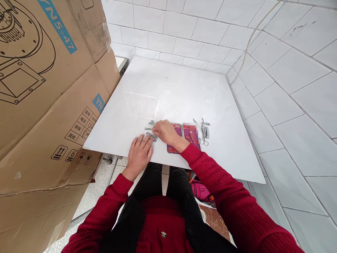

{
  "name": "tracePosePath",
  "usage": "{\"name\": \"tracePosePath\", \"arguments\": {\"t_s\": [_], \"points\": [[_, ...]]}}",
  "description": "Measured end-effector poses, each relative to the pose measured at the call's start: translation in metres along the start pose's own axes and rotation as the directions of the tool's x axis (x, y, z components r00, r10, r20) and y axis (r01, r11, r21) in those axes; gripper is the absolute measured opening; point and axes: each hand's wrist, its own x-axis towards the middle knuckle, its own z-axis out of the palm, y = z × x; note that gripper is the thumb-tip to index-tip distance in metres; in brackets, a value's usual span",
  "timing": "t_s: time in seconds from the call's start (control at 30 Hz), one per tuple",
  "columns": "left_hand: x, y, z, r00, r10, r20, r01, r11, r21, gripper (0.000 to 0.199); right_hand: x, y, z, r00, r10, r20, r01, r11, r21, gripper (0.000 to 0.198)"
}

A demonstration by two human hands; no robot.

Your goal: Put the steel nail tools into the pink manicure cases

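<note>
My left hand point(139, 153) lies flat near the table's front edge, fingers spread, its fingertips at a few small metal nail clippers point(152, 136). Just to the right, my right hand point(167, 132) reaches across with its fingers bent together over slim metal tools point(149, 128); whatever is in the fingers is hidden. Under and beside my right wrist lies an opened red and purple manicure case point(191, 133), its left half partly covered by the hand. To the right of the case are small scissors point(204, 142) and several other metal tools point(204, 129) in a loose group.
The tools lie on a white table point(184, 91) with glossy reflections. A large cardboard box point(52, 105) rises close along the left side. White tiled walls point(297, 105) stand behind and to the right, with a thin cable point(247, 47) in the corner.
</note>
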Motion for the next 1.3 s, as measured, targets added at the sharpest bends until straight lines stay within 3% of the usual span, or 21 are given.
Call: {"name": "tracePosePath", "arguments": {"t_s": [0.47, 0.67, 0.83, 0.97, 1.07, 1.17, 1.3], "points": [[-0.001, -0.001, 0.002, 1.000, 0.007, -0.023, -0.007, 1.000, 0.006, 0.035, 0.027, -0.015, -0.007, 0.964, -0.077, 0.255, 0.158, 0.936, -0.314, 0.020], [0.000, -0.002, 0.003, 0.999, 0.015, -0.044, -0.015, 1.000, 0.005, 0.035, 0.022, -0.001, -0.005, 0.979, -0.037, 0.202, 0.093, 0.957, -0.274, 0.023], [0.000, -0.001, 0.002, 0.999, 0.020, -0.051, -0.020, 1.000, 0.003, 0.035, 0.012, 0.015, -0.004, 0.987, 0.139, 0.084, -0.129, 0.985, -0.112, 0.018], [0.000, -0.002, 0.002, 0.999, 0.019, -0.040, -0.019, 1.000, 0.002, 0.035, 0.004, 0.022, -0.002, 0.938, 0.347, 0.001, -0.346, 0.935, 0.077, 0.015], [0.001, -0.003, 0.001, 1.000, 0.017, -0.026, -0.018, 1.000, -0.007, 0.035, -0.006, 0.030, -0.004, 0.914, 0.405, -0.030, -0.379, 0.876, 0.298, 0.031], [0.002, -0.002, -0.001, 0.999, 0.020, -0.033, -0.021, 1.000, -0.015, 0.035, -0.019, 0.043, -0.005, 0.900, 0.434, 0.032, -0.371, 0.729, 0.575, 0.063], [0.002, 0.010, -0.004, 0.995, 0.077, -0.056, -0.079, 0.996, -0.034, 0.033, -0.031, 0.060, -0.002, 0.881, 0.457, 0.121, -0.352, 0.465, 0.812, 0.066]]}}
